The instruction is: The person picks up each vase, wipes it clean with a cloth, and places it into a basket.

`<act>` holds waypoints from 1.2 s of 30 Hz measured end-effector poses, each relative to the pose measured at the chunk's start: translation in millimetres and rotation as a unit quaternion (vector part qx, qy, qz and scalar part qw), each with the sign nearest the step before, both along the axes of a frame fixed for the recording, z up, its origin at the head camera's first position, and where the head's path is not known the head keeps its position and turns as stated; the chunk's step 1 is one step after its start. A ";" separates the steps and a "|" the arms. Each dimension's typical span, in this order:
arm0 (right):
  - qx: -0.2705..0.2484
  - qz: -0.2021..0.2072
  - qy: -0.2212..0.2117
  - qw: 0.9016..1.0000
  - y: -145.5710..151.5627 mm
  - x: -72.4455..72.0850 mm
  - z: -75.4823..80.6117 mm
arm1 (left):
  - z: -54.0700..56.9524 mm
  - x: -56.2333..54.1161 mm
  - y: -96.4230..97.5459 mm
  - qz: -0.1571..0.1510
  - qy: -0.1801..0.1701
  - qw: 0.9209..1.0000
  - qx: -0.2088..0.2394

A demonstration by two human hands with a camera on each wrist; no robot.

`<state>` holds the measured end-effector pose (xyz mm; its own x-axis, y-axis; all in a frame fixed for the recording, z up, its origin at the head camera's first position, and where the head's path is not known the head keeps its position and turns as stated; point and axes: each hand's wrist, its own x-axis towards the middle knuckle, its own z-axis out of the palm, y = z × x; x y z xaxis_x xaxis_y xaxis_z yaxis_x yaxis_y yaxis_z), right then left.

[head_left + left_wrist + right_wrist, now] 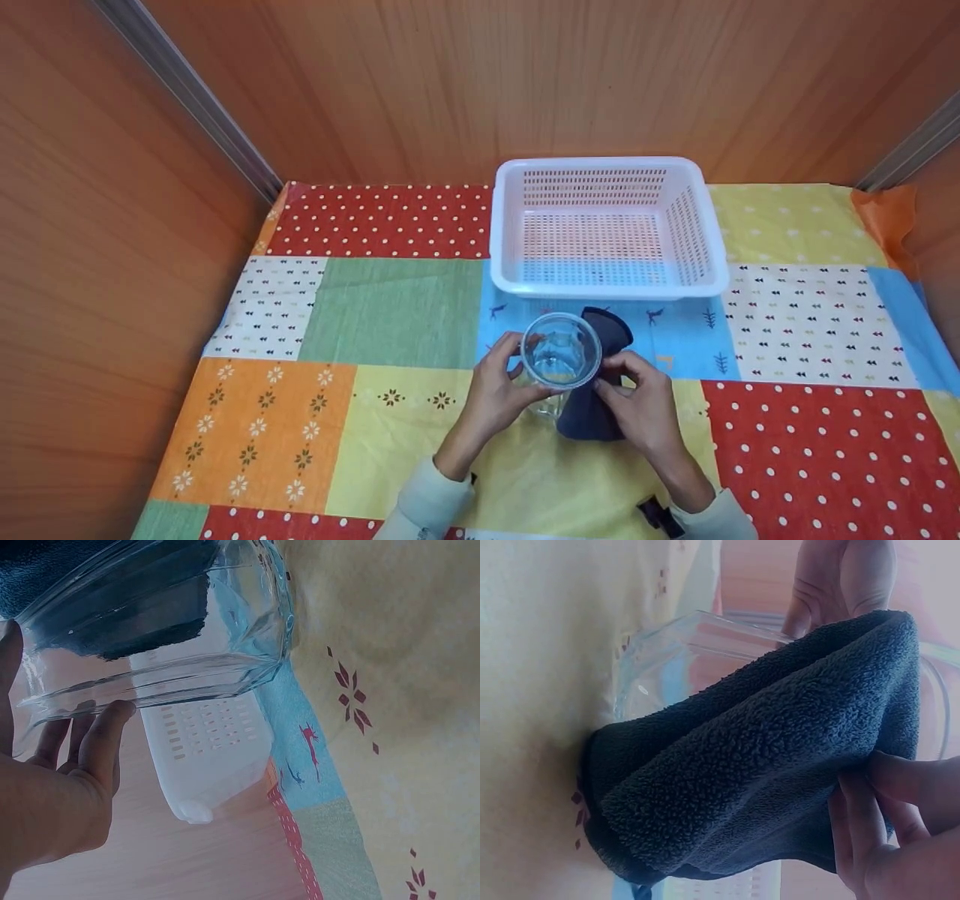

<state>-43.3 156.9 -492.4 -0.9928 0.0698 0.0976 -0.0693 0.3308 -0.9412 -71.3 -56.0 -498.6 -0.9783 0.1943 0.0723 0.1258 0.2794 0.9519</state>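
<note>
A clear glass jar [559, 360] with a wide round mouth stands upright on the patterned cloth in the head view. My left hand [499, 386] grips it near the rim, thumb on the near side and fingers on the far side. A dark grey fluffy cloth [757, 742] hangs against the jar's right side. My right hand [637, 397] pinches that cloth between thumb and fingers near its upper part. Through the glass [247, 675] in the left wrist view, the dark cloth shows behind the wall.
A white perforated plastic basket [611, 291] stands just beyond the jar, with nothing seen inside it. A patchwork tablecloth [405, 315] covers the table. Wood-grain panels [450, 90] rise at the back and on both sides.
</note>
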 end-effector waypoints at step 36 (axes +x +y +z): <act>0.036 -0.003 -0.047 0.998 7.7 -4.6 -51.2 | -2.6 -1.0 -0.4 -0.002 -0.002 1.000 0.006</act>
<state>-47.9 164.6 -543.6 -0.9974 0.0721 0.0091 0.0203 0.3973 -0.9175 -72.3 -56.4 -501.3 -0.9776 0.1979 0.0715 0.1241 0.2680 0.9554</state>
